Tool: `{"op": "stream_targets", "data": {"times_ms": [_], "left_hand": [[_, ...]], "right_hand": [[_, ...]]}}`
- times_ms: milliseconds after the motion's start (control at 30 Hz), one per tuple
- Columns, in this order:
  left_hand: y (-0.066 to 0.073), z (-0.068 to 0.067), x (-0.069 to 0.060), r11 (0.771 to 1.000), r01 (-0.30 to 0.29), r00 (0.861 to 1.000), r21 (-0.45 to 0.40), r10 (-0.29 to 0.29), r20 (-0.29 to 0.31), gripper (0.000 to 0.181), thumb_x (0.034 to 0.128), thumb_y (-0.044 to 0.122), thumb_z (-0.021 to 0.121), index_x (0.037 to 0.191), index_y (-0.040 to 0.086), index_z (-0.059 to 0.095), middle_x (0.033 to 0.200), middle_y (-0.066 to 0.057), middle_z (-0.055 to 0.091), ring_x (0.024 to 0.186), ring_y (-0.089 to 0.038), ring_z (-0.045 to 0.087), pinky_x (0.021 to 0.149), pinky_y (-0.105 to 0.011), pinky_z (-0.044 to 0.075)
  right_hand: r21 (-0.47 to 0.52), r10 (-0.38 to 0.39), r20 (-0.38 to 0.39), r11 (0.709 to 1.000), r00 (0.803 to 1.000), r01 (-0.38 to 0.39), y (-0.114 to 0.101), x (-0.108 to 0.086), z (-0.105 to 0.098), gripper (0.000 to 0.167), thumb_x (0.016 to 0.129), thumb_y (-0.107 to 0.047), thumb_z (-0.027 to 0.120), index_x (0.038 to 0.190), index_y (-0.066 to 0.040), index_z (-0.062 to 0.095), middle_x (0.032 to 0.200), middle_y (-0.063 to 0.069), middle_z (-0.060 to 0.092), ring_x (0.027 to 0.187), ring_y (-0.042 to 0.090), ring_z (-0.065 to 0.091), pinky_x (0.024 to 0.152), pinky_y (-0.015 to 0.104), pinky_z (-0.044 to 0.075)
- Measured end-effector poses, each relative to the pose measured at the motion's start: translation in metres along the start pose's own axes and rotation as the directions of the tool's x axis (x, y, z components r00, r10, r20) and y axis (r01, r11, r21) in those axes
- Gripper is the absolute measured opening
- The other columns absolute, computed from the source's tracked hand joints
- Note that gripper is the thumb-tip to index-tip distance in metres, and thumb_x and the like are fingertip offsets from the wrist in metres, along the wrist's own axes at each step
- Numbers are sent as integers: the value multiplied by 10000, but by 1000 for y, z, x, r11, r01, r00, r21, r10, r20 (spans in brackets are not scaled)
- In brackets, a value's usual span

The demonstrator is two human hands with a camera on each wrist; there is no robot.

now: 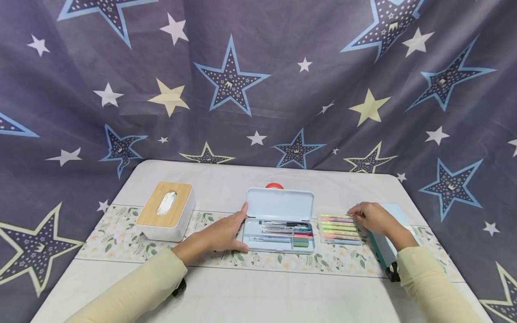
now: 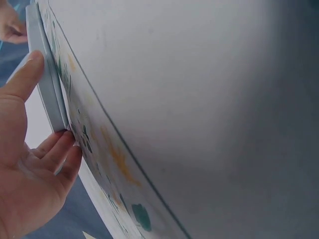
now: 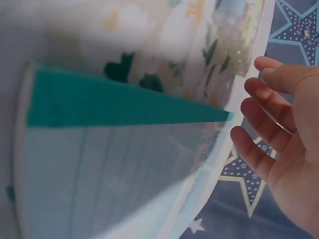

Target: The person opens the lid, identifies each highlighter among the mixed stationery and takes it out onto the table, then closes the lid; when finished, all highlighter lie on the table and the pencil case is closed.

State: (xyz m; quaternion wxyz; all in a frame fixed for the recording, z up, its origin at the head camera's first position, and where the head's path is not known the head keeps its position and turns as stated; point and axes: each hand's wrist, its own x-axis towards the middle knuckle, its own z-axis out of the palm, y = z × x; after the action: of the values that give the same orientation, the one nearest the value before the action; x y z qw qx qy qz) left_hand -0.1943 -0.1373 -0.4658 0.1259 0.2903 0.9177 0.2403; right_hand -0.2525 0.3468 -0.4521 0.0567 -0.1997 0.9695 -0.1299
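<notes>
A light blue pencil case (image 1: 278,236) lies on the table with its lid (image 1: 280,202) raised, holding several pens and a green eraser (image 1: 300,242). My left hand (image 1: 223,231) rests against the case's left end, thumb by the front corner and fingers spread toward the hinge. In the left wrist view, the thumb and fingertips (image 2: 65,142) touch the case. To the right lies a clear tray of highlighters (image 1: 339,229) in several colours. My right hand (image 1: 375,217) is at the tray's far right corner, fingers loosely bent. Nothing shows between its fingertips in the right wrist view.
A tissue box with a wooden top (image 1: 159,214) stands at the left. Beside my right forearm is a blue-green box (image 1: 381,251). A red object (image 1: 274,185) shows behind the raised lid. A star-patterned curtain (image 1: 242,130) hangs behind the table.
</notes>
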Motion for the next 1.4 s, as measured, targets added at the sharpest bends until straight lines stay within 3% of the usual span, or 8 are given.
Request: {"op": "stream_targets", "data": {"times_ms": [100,267,467,667,867,1067,1267,1400], "left_hand": [[-1,1,1,1000,-1,1000,-2,1,-1,1298,821,505,821,1625,10,-70,1552,-92,459,1451,-249,444,1198,-440,368],[-1,1,1,1000,5,1000,6,-5,1,1303,819,509,822,1627,18,-74,1554,-84,459,1451,-242,444,1199,-433,367],[1,-1,2,1000,13,1000,22,-13,6,1305,816,520,819,1628,27,-76,1582,-90,435,1490,-254,400,1220,-439,339],[1,-1,2,999,20,1000,32,-20,12,1309,814,537,813,1629,31,-78,1608,-94,408,1517,-258,358,1232,-441,320],[1,-1,2,999,16,1000,34,-17,12,1305,815,540,810,1629,27,-73,1597,-92,421,1513,-263,366,1230,-451,322],[1,-2,1,999,22,1000,24,-22,13,1305,815,538,811,1630,34,-76,1603,-97,415,1517,-266,358,1233,-457,315],[0,0,1,1000,22,1000,20,-22,11,1312,811,552,807,1630,36,-80,1602,-87,417,1512,-258,367,1232,-446,320],[0,0,2,1000,22,1000,13,-22,12,1311,812,548,807,1629,32,-80,1596,-89,420,1505,-258,379,1229,-442,325]], "right_hand": [[-9,-18,-14,1000,1000,18,-6,-1,-4,228,1002,-67,588,1142,-69,768,1015,94,740,720,92,626,655,345,537],[-57,-93,-72,994,993,89,-24,-6,-9,202,973,-59,639,1120,-75,776,954,45,731,687,43,577,613,294,496],[-107,-242,-145,968,959,228,-50,-11,-1,169,938,-53,702,1072,-105,791,923,-1,743,726,59,623,632,278,514],[-96,-334,-176,942,926,321,-78,-9,8,179,937,-55,708,1083,-120,789,902,-42,736,711,0,589,621,236,500],[-96,-407,-158,913,900,396,-108,-5,13,193,942,-65,692,1098,-124,789,907,-53,736,709,-8,562,633,239,493],[-99,-464,-137,886,875,454,-135,-1,23,198,932,-73,708,1086,-163,794,943,-40,746,790,59,643,672,269,532],[-85,-495,-115,869,861,488,-156,4,36,191,955,-119,695,1107,-179,793,977,-52,759,872,92,688,733,286,558],[-72,-491,-98,871,866,486,-166,6,43,192,953,-117,698,1109,-181,791,1008,-45,766,928,117,707,801,314,586]]}}
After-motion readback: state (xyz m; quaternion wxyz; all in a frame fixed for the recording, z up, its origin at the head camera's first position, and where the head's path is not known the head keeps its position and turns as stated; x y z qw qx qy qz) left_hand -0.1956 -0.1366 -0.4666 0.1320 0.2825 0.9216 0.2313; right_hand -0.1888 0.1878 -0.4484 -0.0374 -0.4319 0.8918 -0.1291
